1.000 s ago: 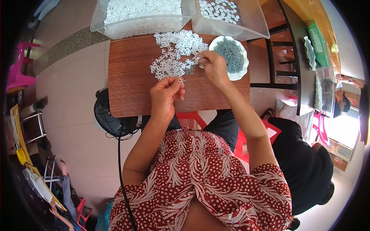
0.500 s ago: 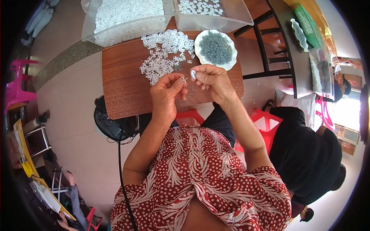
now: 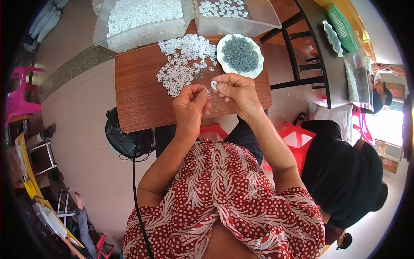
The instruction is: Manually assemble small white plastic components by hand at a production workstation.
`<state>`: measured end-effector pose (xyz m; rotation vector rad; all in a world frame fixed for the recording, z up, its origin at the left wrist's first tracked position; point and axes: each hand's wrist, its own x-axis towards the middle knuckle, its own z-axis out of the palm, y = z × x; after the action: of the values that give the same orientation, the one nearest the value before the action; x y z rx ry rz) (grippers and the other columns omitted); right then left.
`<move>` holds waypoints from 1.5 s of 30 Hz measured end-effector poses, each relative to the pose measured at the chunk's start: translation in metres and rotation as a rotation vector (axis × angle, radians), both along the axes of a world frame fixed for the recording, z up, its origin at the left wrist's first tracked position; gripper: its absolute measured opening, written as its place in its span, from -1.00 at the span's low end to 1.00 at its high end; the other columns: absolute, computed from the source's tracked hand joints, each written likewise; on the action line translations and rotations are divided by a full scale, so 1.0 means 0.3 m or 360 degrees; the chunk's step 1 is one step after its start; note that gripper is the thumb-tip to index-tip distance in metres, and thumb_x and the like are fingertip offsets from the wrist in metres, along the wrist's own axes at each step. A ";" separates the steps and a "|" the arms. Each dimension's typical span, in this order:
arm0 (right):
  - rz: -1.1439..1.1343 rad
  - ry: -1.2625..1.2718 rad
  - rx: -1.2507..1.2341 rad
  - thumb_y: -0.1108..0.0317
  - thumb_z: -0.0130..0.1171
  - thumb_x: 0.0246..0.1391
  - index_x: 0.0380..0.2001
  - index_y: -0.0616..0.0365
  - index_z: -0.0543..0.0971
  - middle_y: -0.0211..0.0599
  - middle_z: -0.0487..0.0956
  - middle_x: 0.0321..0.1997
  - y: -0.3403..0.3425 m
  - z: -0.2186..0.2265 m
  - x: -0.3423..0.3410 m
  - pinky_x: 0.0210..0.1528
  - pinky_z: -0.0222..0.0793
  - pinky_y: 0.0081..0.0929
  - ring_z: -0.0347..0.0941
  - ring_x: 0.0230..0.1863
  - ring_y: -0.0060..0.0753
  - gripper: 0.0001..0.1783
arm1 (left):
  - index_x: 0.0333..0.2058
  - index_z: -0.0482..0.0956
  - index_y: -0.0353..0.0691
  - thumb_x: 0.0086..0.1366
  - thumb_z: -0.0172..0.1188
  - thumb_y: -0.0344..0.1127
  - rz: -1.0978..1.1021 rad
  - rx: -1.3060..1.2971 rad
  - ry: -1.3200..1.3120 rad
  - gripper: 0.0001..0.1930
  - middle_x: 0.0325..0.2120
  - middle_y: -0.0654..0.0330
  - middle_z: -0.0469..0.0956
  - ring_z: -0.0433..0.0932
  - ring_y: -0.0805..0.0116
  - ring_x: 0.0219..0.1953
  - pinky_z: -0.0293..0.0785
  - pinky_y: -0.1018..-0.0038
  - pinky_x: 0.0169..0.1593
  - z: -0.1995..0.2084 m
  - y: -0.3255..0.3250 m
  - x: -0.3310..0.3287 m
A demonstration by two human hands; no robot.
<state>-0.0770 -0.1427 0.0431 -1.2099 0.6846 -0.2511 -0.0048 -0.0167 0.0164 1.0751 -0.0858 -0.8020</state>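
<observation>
Above the near part of a brown wooden table (image 3: 142, 95), my two hands almost meet. My right hand (image 3: 241, 95) pinches a small white oval plastic piece with a hole (image 3: 214, 85) between thumb and forefinger. In my left hand (image 3: 188, 108), thumb and fingers close on a tiny pale plastic piece (image 3: 208, 92), largely covered by the fingertips. A thin pin seems to lie between the two pieces; whether it joins them is too small to tell. Just beyond lie heaps of white plastic pieces (image 3: 189, 45), with a few grey pins (image 3: 198, 74) beside them.
A scalloped white plate (image 3: 252, 74) of grey pins stands at the table's far right. Two translucent bins (image 3: 146, 35) of white pieces sit along the far edge. A black bag (image 3: 129, 140) is by the near left corner. A person in black (image 3: 340, 168) sits at right.
My left hand has moved slightly right, nearer the right hand. The white oval piece has turned a little and its hole shows more. Both hands keep their pinch.
</observation>
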 end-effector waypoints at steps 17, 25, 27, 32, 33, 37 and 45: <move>-0.0120 -0.0061 -0.0788 0.59 0.16 -0.08 -0.40 0.30 0.58 -0.32 0.57 -0.46 0.078 -0.047 0.014 -0.34 0.36 -0.62 0.45 -0.40 -0.57 -0.89 | -0.38 0.46 -0.32 0.17 0.13 -0.46 0.0116 0.0106 -0.0151 -0.93 -0.58 0.32 0.44 0.36 0.67 -0.64 0.26 0.73 -0.63 -0.023 0.000 -0.013; -0.0036 -0.0100 -0.1183 0.68 0.07 -0.07 -0.37 0.31 0.57 -0.30 0.50 -0.44 0.091 -0.043 0.006 -0.35 0.38 -0.60 0.44 -0.39 -0.50 -0.84 | -0.33 0.47 -0.34 0.17 0.13 -0.48 0.0048 0.0077 -0.0069 -0.91 -0.56 0.29 0.47 0.42 0.64 -0.61 0.33 0.71 -0.59 -0.022 -0.003 -0.007; -0.0039 -0.0075 -0.1024 0.67 0.07 -0.06 -0.35 0.30 0.56 -0.34 0.51 -0.41 0.095 -0.034 0.007 -0.30 0.35 -0.64 0.42 -0.36 -0.56 -0.83 | -0.30 0.48 -0.35 0.18 0.12 -0.50 0.0027 0.0097 -0.0090 -0.89 -0.56 0.28 0.48 0.43 0.63 -0.60 0.34 0.70 -0.59 -0.021 -0.002 -0.003; -0.0039 -0.0046 -0.0533 0.68 0.06 -0.04 -0.35 0.30 0.54 -0.39 0.53 -0.37 0.080 -0.045 -0.002 -0.24 0.32 -0.69 0.41 -0.34 -0.65 -0.85 | -0.16 0.49 -0.37 0.17 0.10 -0.53 -0.0060 -0.0019 -0.0109 -0.77 -0.53 0.27 0.50 0.44 0.61 -0.59 0.36 0.70 -0.56 -0.046 0.002 0.006; 0.0008 -0.0074 -0.0629 0.68 0.06 -0.03 -0.33 0.30 0.52 -0.40 0.53 -0.37 0.075 -0.053 -0.003 -0.26 0.34 -0.69 0.41 -0.34 -0.65 -0.84 | -0.16 0.49 -0.37 0.17 0.10 -0.53 -0.0061 -0.0019 -0.0110 -0.77 -0.53 0.27 0.50 0.44 0.61 -0.59 0.36 0.70 -0.56 -0.044 0.001 0.006; 0.0054 -0.0147 -0.0466 0.70 0.08 -0.05 -0.25 0.29 0.49 -0.40 0.49 -0.42 0.091 -0.052 -0.004 -0.32 0.39 -0.68 0.41 -0.36 -0.65 -0.76 | -0.19 0.51 -0.38 0.17 0.10 -0.54 -0.0008 0.0023 -0.0070 -0.79 -0.52 0.26 0.52 0.44 0.62 -0.56 0.36 0.72 -0.54 -0.029 -0.003 0.014; 0.0056 -0.0174 -0.0986 0.74 0.17 -0.17 -0.22 0.26 0.50 -0.44 0.38 -0.39 0.094 -0.105 -0.009 -0.37 0.34 -0.73 0.31 -0.42 -0.67 -0.64 | -0.24 0.53 -0.43 0.13 0.11 -0.58 0.0053 -0.0073 0.0044 -0.81 -0.48 0.24 0.54 0.45 0.62 -0.51 0.38 0.72 -0.47 -0.024 0.000 0.027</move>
<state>-0.0798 -0.1146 0.0116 -1.7806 0.5001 -0.5212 0.0032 -0.0167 0.0092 1.0196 -0.0629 -0.7813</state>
